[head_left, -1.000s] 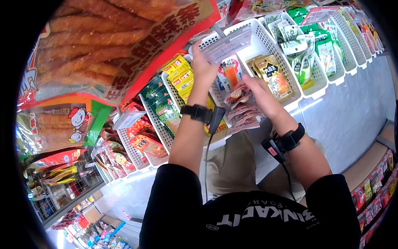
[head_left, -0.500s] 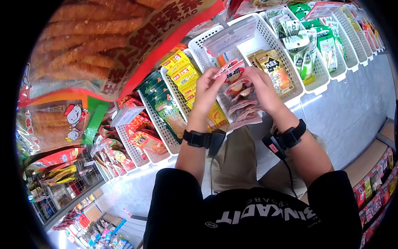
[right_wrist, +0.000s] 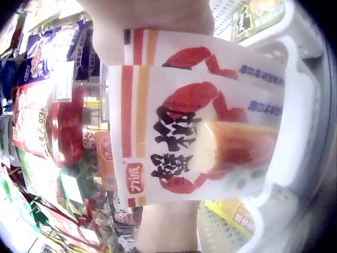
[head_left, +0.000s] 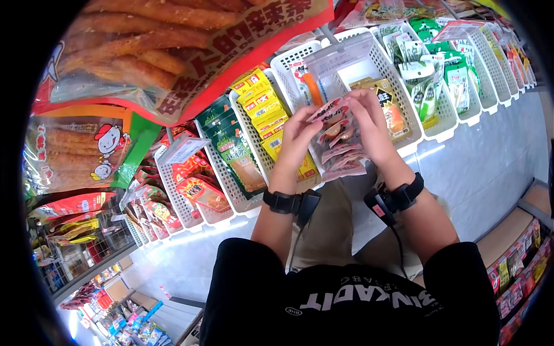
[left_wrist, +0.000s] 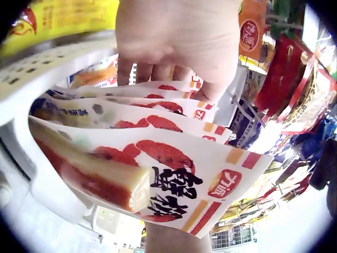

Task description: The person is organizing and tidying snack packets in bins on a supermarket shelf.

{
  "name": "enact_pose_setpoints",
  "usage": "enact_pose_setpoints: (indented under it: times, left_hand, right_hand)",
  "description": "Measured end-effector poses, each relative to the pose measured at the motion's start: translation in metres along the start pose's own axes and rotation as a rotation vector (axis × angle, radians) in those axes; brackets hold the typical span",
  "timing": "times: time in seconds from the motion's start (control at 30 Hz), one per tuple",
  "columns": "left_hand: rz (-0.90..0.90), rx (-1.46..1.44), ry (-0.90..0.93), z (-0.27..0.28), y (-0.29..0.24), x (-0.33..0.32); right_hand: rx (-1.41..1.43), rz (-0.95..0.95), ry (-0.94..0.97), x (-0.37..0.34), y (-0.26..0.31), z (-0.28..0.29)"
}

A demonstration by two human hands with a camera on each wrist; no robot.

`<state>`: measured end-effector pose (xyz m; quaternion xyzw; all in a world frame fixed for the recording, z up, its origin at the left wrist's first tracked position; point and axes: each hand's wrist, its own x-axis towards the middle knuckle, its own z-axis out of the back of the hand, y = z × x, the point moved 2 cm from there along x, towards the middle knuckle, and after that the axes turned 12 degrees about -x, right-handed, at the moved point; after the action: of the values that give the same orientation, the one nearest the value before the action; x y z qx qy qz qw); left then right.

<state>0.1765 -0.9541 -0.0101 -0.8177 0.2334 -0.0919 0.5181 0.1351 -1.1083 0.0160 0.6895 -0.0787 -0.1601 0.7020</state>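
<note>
Several white crab stick packets (head_left: 341, 134) with red crab pictures stand in a row at the front of a white perforated basket (left_wrist: 39, 63). My left hand (head_left: 297, 138) pinches the upper left edge of these packets between thumb and fingers. On the opposite side, my right hand (head_left: 372, 127) grips their upper right edge. In the left wrist view, the nearest packet (left_wrist: 174, 174) leans outward, and the left fingers reach down behind the row. The right wrist view shows the front packet (right_wrist: 184, 137) upright below the right hand, whose fingertips are hidden.
Another crab stick packet (head_left: 306, 81) lies farther back, beside a clear price holder (head_left: 340, 55). Yellow packets (head_left: 259, 109) fill the basket to the left; gold packets (head_left: 395, 112) stand to the right. A large hanging snack bag (head_left: 190, 63) juts in at upper left.
My left hand has come back from the rear of the basket to the front packets. My right hand has stayed near them and now grips their right edge.
</note>
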Motion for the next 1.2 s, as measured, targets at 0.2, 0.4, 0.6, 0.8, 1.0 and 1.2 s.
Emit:
enact_pose_setpoints:
  times: [0.2,0.4,0.6,0.8,1.0,1.2]
  left_hand:
    - [0.063,0.065,0.063,-0.004,-0.009,0.001]
    - [0.216,-0.150,0.121,0.019,-0.022,0.029]
    - [0.303,0.364,-0.134,0.022,-0.044,0.088]
    - [0.142,0.714,-0.224,0.048,-0.008,0.145]
    - [0.144,1.103,-0.075,0.063,0.024,0.154]
    - [-0.202,0.726,-0.037,0.080,0.017,0.141]
  right_hand:
    - [0.002,0.028,0.203,0.002,0.009,0.002]
    - [-0.018,-0.008,0.194,0.004,-0.002,0.003]
    - [-0.052,-0.009,0.199,0.006,-0.003,0.004]
    - [-0.099,-0.024,0.178,0.007,0.000,0.003]
    - [-0.006,-0.064,0.115,0.005,0.001,0.005]
    - [-0.116,0.010,0.119,0.005,-0.003,0.004]
